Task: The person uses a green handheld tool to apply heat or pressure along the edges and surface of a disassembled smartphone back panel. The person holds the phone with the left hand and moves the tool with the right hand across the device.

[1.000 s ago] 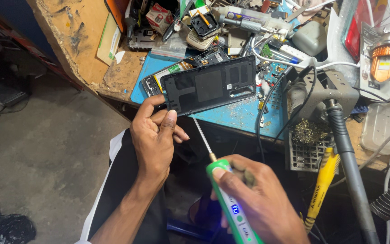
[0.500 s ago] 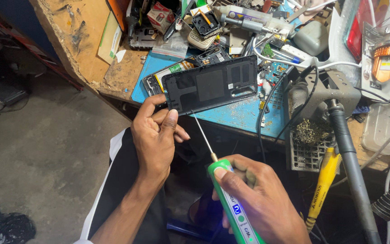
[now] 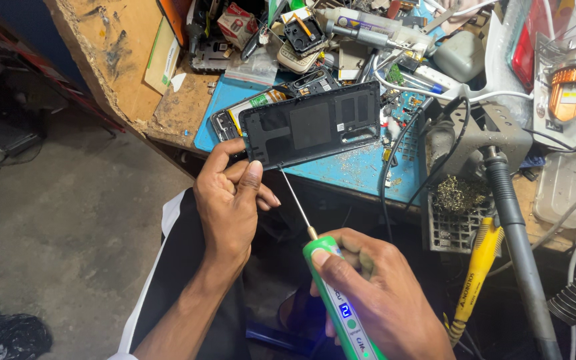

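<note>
The left hand (image 3: 229,200) pinches the lower left corner of a dark phone back cover (image 3: 311,125), thumb on the inner face and fingers curled beneath, its grip pressed together on the panel's edge. The cover is held roughly level with its inner side up, above the front edge of the bench (image 3: 128,60), and partly hides an opened phone body (image 3: 235,117) lying on a blue mat (image 3: 355,167). The right hand (image 3: 375,300) wraps around a green electric screwdriver (image 3: 338,303), grip closed on the barrel, thumb lying along the top near a small lit display. The thin metal bit (image 3: 296,203) slants up and to the left, and its tip meets the lower edge of the cover just beside the left thumb. Outward from the cover, the mat carries scattered small debris and loose parts; behind it lies a clutter of tools, cables and components. To the right stands a grey soldering station holder (image 3: 481,133) with a dark handle (image 3: 515,227), a wire basket of brass wool (image 3: 458,200) below it, and a yellow-handled tool (image 3: 475,280) hanging near the bench edge. A bare concrete floor (image 3: 68,220) lies to the left.
</note>
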